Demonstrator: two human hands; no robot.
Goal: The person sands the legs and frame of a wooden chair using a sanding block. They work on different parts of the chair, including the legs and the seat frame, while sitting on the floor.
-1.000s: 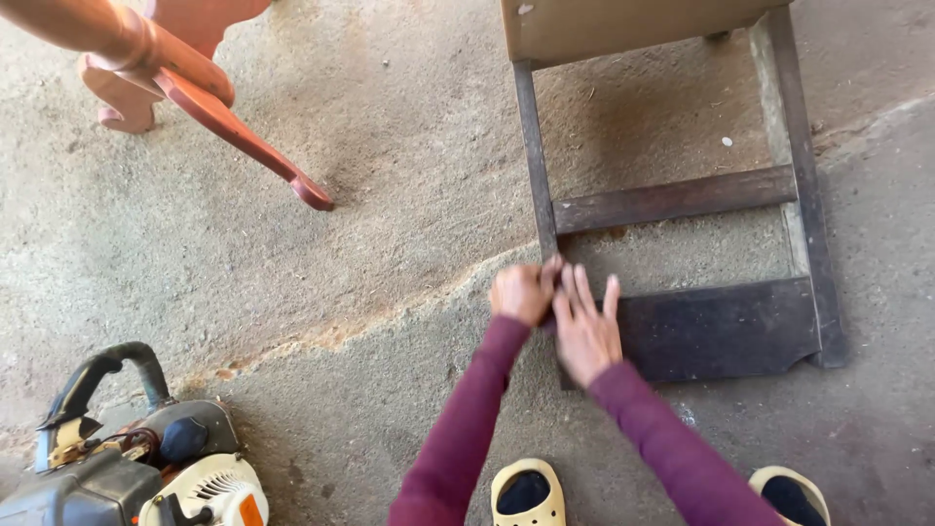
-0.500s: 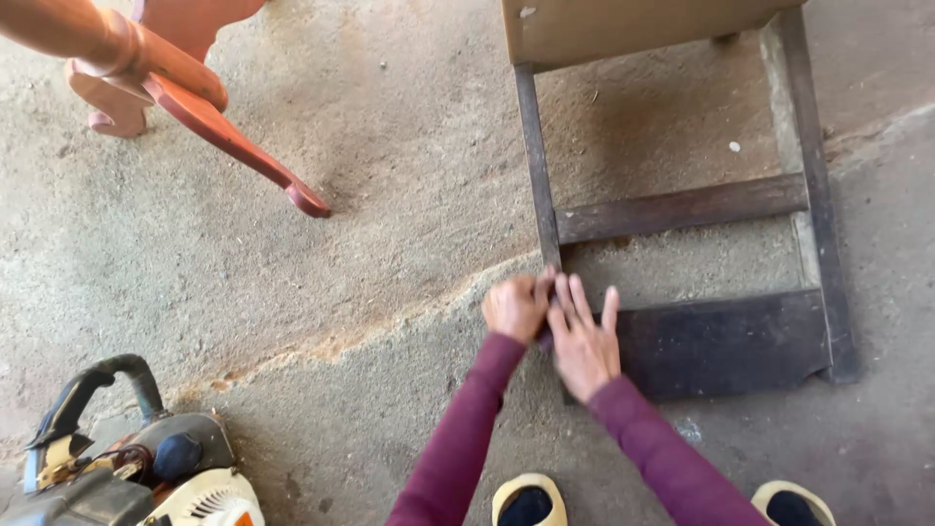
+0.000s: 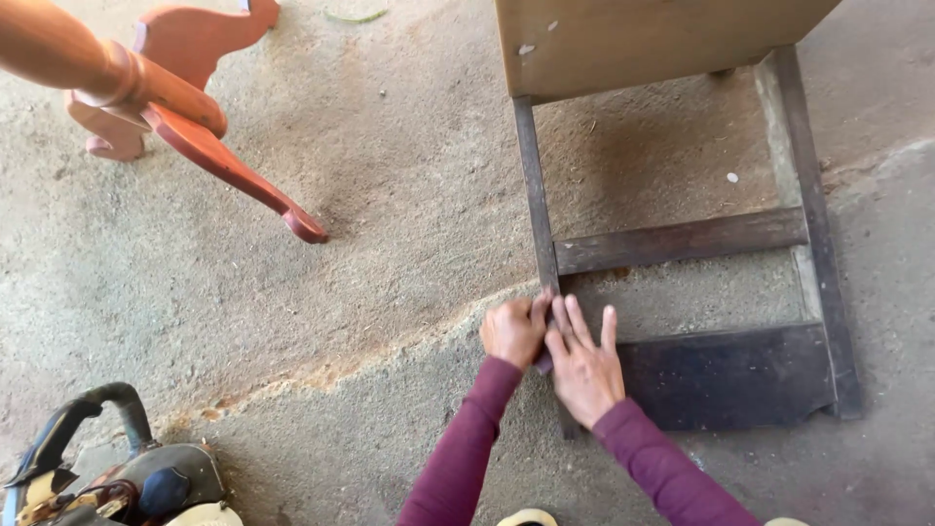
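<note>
Hands meet at lower centre of the frame: left hand (image 3: 514, 331) is curled closed around the dark wooden frame (image 3: 682, 241) leg, right hand (image 3: 584, 365) lies flat, open, against it.

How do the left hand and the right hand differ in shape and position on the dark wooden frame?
The left hand is curled into a fist at the frame's left rail, while the right hand lies flat with fingers spread. The left hand sits outside the rail; the right hand reaches toward the lower board. Both wear maroon sleeves.
</note>
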